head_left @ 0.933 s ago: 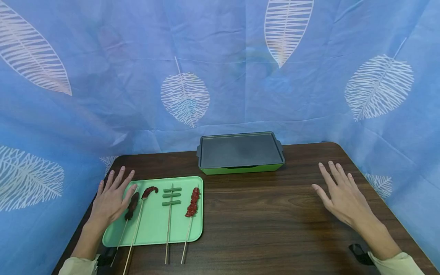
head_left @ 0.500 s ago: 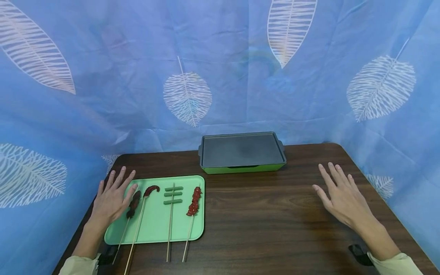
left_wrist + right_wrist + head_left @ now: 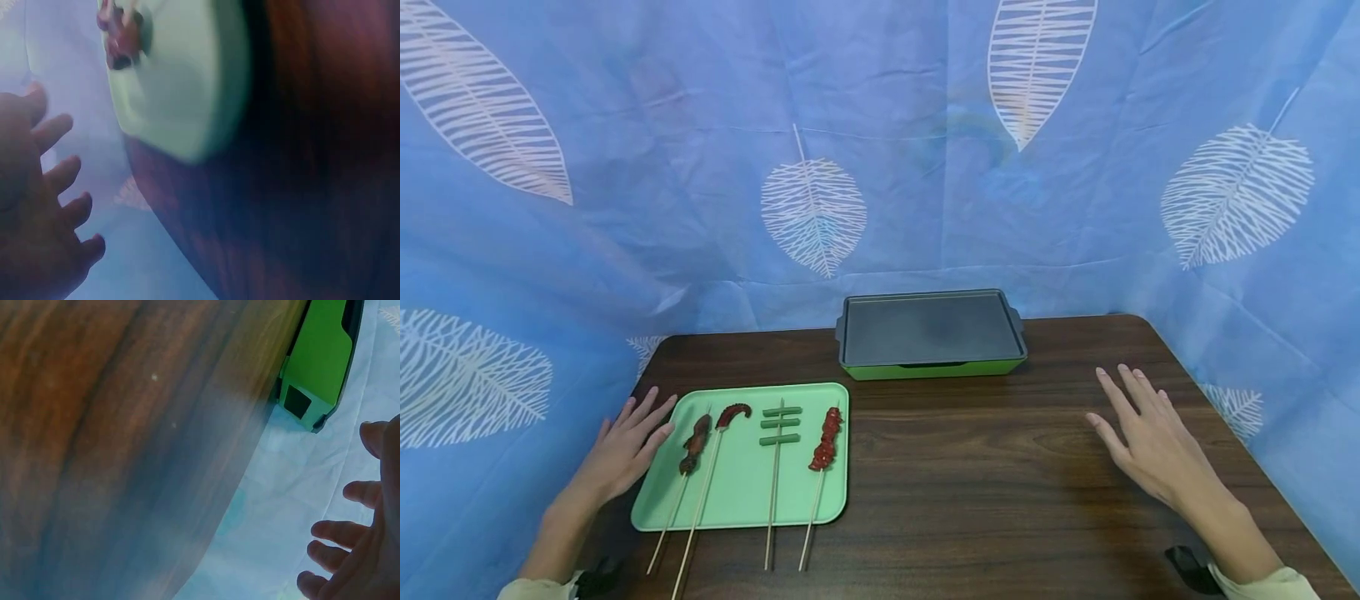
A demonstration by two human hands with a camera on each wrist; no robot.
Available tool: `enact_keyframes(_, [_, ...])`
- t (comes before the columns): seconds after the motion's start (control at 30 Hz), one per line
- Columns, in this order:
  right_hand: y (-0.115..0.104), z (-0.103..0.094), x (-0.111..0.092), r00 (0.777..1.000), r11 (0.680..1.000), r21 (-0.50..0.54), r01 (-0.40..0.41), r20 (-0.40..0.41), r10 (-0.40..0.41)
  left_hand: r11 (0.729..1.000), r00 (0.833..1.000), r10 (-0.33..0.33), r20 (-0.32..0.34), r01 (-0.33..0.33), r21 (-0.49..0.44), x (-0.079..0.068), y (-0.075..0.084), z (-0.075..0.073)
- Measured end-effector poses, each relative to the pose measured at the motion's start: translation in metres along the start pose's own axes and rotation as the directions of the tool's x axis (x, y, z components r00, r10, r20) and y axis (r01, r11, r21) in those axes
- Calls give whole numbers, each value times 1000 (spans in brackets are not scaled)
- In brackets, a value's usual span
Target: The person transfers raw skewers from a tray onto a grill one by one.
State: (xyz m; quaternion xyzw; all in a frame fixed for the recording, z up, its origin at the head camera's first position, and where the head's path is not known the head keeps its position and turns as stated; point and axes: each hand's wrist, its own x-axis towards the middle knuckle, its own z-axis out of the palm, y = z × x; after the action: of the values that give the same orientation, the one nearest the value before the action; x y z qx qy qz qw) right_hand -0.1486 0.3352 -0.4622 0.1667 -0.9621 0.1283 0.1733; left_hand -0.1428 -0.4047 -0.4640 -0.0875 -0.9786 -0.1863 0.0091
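Note:
My left hand (image 3: 625, 450), fingers spread and holding nothing, is at the left edge of the light green tray (image 3: 741, 500). Four is avoided here: several skewers lie on that tray, their sticks reaching past its near rim. Leftmost is a brown squid-like skewer (image 3: 696, 446), then a dark red tentacle skewer (image 3: 731, 414). A skewer with green bars (image 3: 779, 424) and one with red pieces (image 3: 825, 442) lie farther right. Over the right side of the table, my right hand (image 3: 1157, 450) has its fingers extended and grips nothing. The left wrist view is blurred.
A green grill with a dark flat top (image 3: 932, 329) stands at the table's back edge. The dark wooden table (image 3: 970, 483) has rounded far corners. Blue cloth (image 3: 895, 208) with white leaf prints hangs behind and at both sides.
My left hand has moved left and a little nearer, off the tray's left part, uncovering more of the brown skewer. The right hand has shifted slightly nearer.

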Motion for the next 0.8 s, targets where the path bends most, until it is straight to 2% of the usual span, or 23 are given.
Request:
enact_keyframes(0.1, [0,3,-2,1000,1000,19,12,-9,-12,997,999,28,45,-25,-69,-6,-13,0])
enact_keyframes(0.2, [-2,5,-2,1000,998,54,13,-6,-13,984,993,54,103,-35,-176,-12,-24,1])
enact_keyframes(0.33, [-6,9,-3,1000,995,99,6,0,-6,944,979,69,190,-3,-330,-20,-34,1])
enact_keyframes(0.43, [-12,9,-5,1000,992,123,-12,5,11,916,970,76,231,24,-399,-23,-37,0])
enact_keyframes(0.6, [-20,10,-7,999,986,164,-43,24,40,912,966,86,243,22,-409,-23,-37,-1])
enact_keyframes(0.8, [-26,12,-8,998,975,211,-63,38,56,940,968,79,238,8,-341,-19,-25,5])
